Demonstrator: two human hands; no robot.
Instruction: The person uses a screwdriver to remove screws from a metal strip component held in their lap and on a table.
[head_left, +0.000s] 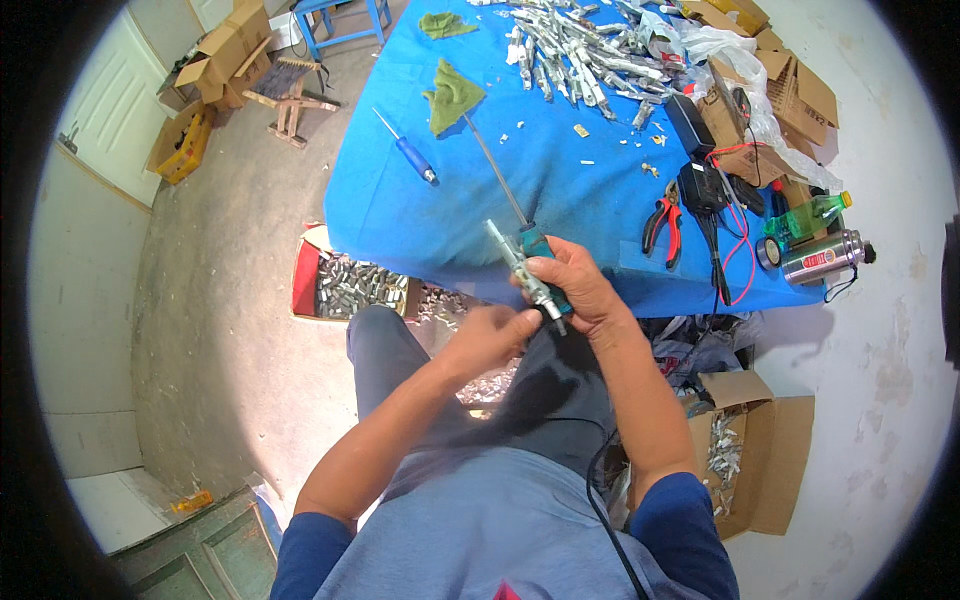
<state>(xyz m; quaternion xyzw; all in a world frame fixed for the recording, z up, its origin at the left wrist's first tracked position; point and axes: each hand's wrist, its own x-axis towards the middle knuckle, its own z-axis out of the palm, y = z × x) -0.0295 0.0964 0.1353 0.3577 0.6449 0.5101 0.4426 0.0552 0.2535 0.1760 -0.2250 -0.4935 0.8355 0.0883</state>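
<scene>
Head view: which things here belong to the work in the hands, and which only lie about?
In use:
right hand holding green-handled screwdriver
small metal part
left hand at the part's lower end

Lying about:
blue-handled screwdriver
red pliers
green cloth
steel flask

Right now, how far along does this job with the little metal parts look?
Roughly midway, I'd guess. Done: the box of small metal pieces on the floor looks well filled. In hand: the right hand holds a metal part and a teal-handled screwdriver, with the left hand at the part's end. Left: a big pile of metal parts on the blue table.
</scene>
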